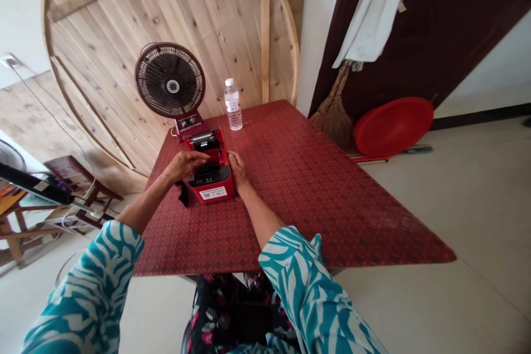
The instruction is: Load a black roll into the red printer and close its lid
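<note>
A small red receipt printer [211,177] with its lid open sits on the red patterned table [298,188]. My left hand [185,164] lies over the printer's left side, fingers curled onto its top. My right hand [237,168] presses against the printer's right side, fingers closed along the casing. A small dark object [183,193] lies on the table by the printer's left edge, under my left wrist.
A red desk fan [171,86] stands just behind the printer, a water bottle [233,105] to its right. A large round wooden tabletop leans on the wall behind. A broom [334,113] and red basin [392,126] stand on the floor at right; stools at left.
</note>
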Motion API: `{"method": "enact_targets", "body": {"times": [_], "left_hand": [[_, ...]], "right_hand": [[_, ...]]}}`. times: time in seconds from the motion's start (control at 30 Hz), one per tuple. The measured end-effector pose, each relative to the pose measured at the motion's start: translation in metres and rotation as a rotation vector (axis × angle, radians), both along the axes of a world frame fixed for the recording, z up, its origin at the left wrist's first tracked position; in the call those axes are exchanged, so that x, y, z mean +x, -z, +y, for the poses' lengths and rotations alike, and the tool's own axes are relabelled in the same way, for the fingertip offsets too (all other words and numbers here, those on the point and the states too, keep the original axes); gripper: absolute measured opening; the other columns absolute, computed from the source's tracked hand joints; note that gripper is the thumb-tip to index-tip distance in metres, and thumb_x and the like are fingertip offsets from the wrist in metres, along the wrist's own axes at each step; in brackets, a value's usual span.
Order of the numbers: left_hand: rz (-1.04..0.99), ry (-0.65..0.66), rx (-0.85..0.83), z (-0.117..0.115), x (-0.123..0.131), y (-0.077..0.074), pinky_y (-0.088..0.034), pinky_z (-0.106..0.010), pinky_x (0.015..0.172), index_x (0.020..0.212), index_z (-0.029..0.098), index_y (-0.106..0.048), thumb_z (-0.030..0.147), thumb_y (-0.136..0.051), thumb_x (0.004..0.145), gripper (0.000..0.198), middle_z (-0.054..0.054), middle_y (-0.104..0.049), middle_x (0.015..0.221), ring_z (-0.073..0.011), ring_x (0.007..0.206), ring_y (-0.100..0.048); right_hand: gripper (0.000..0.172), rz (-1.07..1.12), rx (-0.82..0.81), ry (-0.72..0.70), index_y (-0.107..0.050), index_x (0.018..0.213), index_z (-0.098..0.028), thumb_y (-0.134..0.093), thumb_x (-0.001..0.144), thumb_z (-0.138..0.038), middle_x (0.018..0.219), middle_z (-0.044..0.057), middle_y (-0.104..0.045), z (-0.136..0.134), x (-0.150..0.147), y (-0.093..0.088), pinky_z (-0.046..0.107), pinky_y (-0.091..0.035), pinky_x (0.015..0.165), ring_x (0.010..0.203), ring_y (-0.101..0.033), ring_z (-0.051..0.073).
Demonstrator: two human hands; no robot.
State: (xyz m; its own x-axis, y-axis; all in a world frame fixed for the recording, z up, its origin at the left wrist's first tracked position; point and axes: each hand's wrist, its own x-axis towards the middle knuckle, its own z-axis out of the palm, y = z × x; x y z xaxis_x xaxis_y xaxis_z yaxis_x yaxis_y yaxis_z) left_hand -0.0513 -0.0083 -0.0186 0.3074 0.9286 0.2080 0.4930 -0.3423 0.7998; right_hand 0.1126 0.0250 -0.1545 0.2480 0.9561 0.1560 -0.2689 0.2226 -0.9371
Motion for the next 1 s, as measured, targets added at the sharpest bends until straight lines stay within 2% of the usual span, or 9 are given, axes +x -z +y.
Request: {"method": "enact_targets", "body": {"times": [0.13, 0.33, 0.47, 0.53, 0.6, 0.67, 0.73, 0.87, 1.0], "left_hand": [[0.101, 0.102, -0.04, 0.018, 0.01, 0.005, -0.053, -0.029, 0.066, 0.07, 0.024, -0.079, 0.02, -0.078, 0.057, 0.014, -0.004, -0.076, 0.073, -0.0232, 0.069, -0.07], [0.306, 0.134, 0.011, 0.051, 0.021, 0.021, -0.048, -0.023, 0.06, 0.058, 0.026, -0.072, 0.006, -0.074, 0.053, 0.021, 0.0, -0.071, 0.062, -0.0186, 0.06, -0.067], [0.371, 0.145, 0.054, 0.059, 0.023, 0.026, -0.042, -0.022, 0.053, 0.054, 0.025, -0.067, 0.007, -0.073, 0.055, 0.019, 0.001, -0.064, 0.053, -0.0163, 0.049, -0.059], [0.536, 0.15, 0.09, 0.056, 0.025, 0.023, -0.044, -0.023, 0.057, 0.062, 0.024, -0.07, 0.009, -0.074, 0.058, 0.016, -0.001, -0.068, 0.059, -0.0175, 0.056, -0.063], [0.801, 0.138, 0.113, 0.048, 0.028, 0.017, -0.048, -0.025, 0.068, 0.081, 0.022, -0.074, 0.014, -0.073, 0.066, 0.017, -0.005, -0.074, 0.079, -0.0216, 0.075, -0.069], [1.039, 0.112, 0.126, 0.038, 0.033, 0.009, -0.05, -0.029, 0.079, 0.103, 0.022, -0.071, 0.019, -0.067, 0.077, 0.026, -0.009, -0.075, 0.102, -0.0253, 0.096, -0.07], [1.17, 0.064, 0.133, 0.026, 0.038, 0.001, -0.051, -0.031, 0.085, 0.117, 0.022, -0.065, 0.021, -0.06, 0.085, 0.032, -0.011, -0.072, 0.115, -0.0269, 0.106, -0.068], [1.189, -0.039, 0.164, 0.009, 0.045, -0.009, -0.052, -0.034, 0.085, 0.127, 0.021, -0.057, 0.021, -0.055, 0.09, 0.037, -0.012, -0.072, 0.113, -0.0277, 0.105, -0.069], [1.076, -0.02, 0.195, -0.001, 0.04, -0.012, -0.052, -0.036, 0.089, 0.129, 0.022, -0.057, 0.019, -0.056, 0.089, 0.04, -0.012, -0.071, 0.119, -0.0283, 0.108, -0.068]], "right_hand": [[0.035, -0.002, 0.02, -0.004, -0.07, 0.102, -0.026, -0.051, 0.083, -0.048, 0.114, 0.004, -0.074, -0.002, 0.0, -0.002, 0.041, -0.045, 0.108, 0.112, -0.064, 0.021], [0.033, -0.012, 0.03, -0.031, -0.071, 0.103, -0.027, -0.051, 0.085, -0.045, 0.116, 0.003, -0.073, -0.005, 0.003, -0.006, 0.039, -0.045, 0.108, 0.113, -0.064, 0.019], [0.033, -0.039, 0.019, -0.013, -0.071, 0.103, -0.025, -0.05, 0.085, -0.043, 0.115, 0.004, -0.073, -0.004, 0.002, -0.006, 0.039, -0.046, 0.106, 0.112, -0.064, 0.02], [0.032, -0.034, 0.023, -0.01, -0.071, 0.103, -0.026, -0.05, 0.084, -0.043, 0.114, 0.003, -0.073, -0.003, 0.001, -0.005, 0.039, -0.045, 0.107, 0.112, -0.064, 0.02], [0.032, -0.016, 0.029, -0.013, -0.071, 0.102, -0.026, -0.051, 0.084, -0.043, 0.113, 0.002, -0.074, -0.002, 0.001, -0.003, 0.039, -0.045, 0.107, 0.112, -0.064, 0.02], [0.031, 0.006, 0.027, -0.02, -0.072, 0.101, -0.027, -0.052, 0.084, -0.044, 0.113, 0.001, -0.074, -0.001, 0.0, -0.002, 0.038, -0.045, 0.108, 0.112, -0.064, 0.019], [0.03, 0.021, 0.02, -0.03, -0.072, 0.101, -0.027, -0.053, 0.083, -0.044, 0.113, 0.001, -0.074, -0.001, 0.001, -0.002, 0.038, -0.045, 0.108, 0.113, -0.064, 0.02], [0.031, 0.027, 0.015, -0.041, -0.071, 0.101, -0.026, -0.053, 0.082, -0.042, 0.113, 0.002, -0.074, -0.003, 0.002, -0.005, 0.039, -0.045, 0.107, 0.111, -0.065, 0.02], [0.03, 0.026, 0.024, -0.019, -0.071, 0.098, -0.026, -0.053, 0.082, -0.043, 0.108, 0.001, -0.076, -0.002, 0.002, -0.004, 0.038, -0.047, 0.104, 0.107, -0.066, 0.02]]}}
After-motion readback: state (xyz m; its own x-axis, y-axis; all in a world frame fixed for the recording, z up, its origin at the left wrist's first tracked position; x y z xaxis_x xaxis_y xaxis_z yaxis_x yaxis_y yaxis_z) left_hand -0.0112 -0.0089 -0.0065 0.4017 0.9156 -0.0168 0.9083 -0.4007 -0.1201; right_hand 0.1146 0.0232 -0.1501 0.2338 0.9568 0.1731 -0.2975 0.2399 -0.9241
